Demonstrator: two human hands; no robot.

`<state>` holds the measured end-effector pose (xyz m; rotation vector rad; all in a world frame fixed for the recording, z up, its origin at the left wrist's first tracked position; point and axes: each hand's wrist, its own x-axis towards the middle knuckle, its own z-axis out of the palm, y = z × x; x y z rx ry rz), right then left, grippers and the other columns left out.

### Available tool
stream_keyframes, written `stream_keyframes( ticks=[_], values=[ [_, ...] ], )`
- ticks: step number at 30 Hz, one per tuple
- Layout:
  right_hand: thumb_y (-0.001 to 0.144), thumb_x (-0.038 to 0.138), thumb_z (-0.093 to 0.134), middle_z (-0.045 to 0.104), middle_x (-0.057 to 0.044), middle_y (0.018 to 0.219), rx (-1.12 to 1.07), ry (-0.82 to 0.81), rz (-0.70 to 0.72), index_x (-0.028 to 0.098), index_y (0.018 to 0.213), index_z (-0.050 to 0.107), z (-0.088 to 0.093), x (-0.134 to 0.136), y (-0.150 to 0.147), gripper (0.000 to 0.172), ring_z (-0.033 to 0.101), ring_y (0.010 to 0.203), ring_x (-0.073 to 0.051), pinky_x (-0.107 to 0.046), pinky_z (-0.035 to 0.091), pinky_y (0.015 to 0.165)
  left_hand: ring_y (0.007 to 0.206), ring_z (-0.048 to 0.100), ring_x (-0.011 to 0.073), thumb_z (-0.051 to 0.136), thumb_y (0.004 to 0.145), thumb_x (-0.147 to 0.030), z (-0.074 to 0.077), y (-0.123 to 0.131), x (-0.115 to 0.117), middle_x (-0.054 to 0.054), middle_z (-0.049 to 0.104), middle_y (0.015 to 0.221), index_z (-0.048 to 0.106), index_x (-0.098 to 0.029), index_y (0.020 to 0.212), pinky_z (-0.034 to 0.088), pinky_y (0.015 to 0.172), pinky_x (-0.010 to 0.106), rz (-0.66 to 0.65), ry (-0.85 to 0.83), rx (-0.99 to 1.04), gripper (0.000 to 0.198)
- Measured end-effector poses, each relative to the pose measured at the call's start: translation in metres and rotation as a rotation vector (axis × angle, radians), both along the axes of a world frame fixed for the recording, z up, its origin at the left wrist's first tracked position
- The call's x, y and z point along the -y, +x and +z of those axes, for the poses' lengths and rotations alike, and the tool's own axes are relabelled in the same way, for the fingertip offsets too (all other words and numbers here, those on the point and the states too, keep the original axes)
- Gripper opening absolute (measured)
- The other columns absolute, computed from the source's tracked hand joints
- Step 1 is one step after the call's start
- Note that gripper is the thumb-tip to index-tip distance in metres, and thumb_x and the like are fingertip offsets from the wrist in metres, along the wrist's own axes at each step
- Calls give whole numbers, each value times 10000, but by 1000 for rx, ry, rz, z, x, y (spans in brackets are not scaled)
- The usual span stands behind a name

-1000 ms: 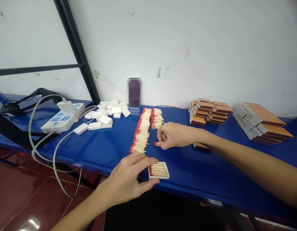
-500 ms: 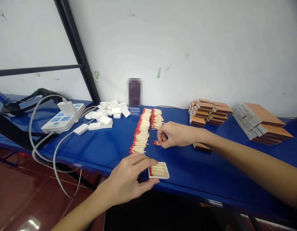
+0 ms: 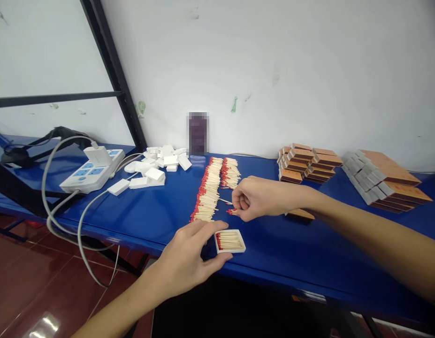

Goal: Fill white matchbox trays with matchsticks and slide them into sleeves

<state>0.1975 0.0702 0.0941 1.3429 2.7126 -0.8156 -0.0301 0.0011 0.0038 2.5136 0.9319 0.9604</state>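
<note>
With thumb and fingers on opposite sides, my left hand (image 3: 192,249) grips a white matchbox tray (image 3: 242,248) at the table's front edge. Red-headed matches (image 3: 227,240) lie side by side in the tray. My right hand (image 3: 250,199) is closed in a pinch on a small bunch of matches (image 3: 232,212), their red heads pointing left; the fingers hide the rest. A single match (image 3: 225,202) sticks out left of its knuckles. Just beyond the hands lie a long row of matches (image 3: 207,192) and a shorter row of matches (image 3: 230,173).
Loose white trays (image 3: 166,159) are heaped at back left, beside a power strip (image 3: 92,171) with cables. Stacked matchboxes (image 3: 294,162) and larger matchbox packs (image 3: 389,180) stand on the right. One matchbox (image 3: 301,215) lies behind my right forearm. A pixelated dark object (image 3: 198,134) leans on the wall.
My left hand and the tray have shifted slightly up and left. The right hand has tilted a little downward, and a single match now shows beside its fingers.
</note>
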Motion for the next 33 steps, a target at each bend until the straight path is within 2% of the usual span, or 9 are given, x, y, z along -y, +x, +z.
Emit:
stream_keyframes(
  ticks=[4,9,14,19,22,26,30,33],
  values=[
    [713,250,649,608,42,598,-40,-88,62,175,730,645,5,14,-8,77,503,531,-93,-215,356,490,773,613,147,739,839,-253,2,1,1,-9,665,998,521,-256,1194,509,738,269,43,-56,13,416],
    [723,202,635,631,37,607,-63,-116,127,165,743,658,-2,28,-18,49,522,523,-86,-212,372,504,806,617,147,718,859,-252,3,1,0,-14,659,986,530,-266,1193,504,759,263,22,-68,-12,383],
    [785,238,635,645,27,608,-113,-72,168,162,747,667,-9,31,-19,91,538,519,-88,-212,368,496,818,622,158,695,882,-268,3,1,0,4,668,967,572,-237,1121,518,775,278,3,-45,-10,270],
    [787,221,652,684,14,696,-162,-192,132,172,822,690,0,27,-16,71,627,634,-116,-206,451,576,827,639,165,693,885,-282,4,1,0,14,674,929,596,-214,1069,539,768,283,-5,-8,-9,219],
    [787,242,665,696,-3,754,-118,-147,110,176,922,693,8,22,-8,153,634,673,-133,-226,468,605,879,653,179,687,892,-279,5,1,-1,36,685,976,612,-198,1059,554,776,291,-27,2,-5,200],
    [743,281,722,701,-12,813,40,-45,118,187,951,703,11,16,1,229,627,704,-144,-240,450,607,985,654,193,667,914,-271,4,0,-1,56,685,1078,634,-202,1128,550,875,328,-76,-6,-15,227],
    [780,236,660,700,6,733,88,-136,127,176,865,704,9,14,-1,113,620,648,-129,-233,437,581,1037,652,207,640,937,-292,1,0,-2,76,678,1139,629,-202,1207,545,928,363,-83,36,-28,285],
    [793,181,604,689,15,675,101,-148,156,169,806,707,9,17,-5,105,596,599,-120,-236,415,560,1036,654,218,628,943,-307,2,1,-2,88,677,1136,636,-197,1216,558,922,380,-68,49,-60,295]
  ],
)
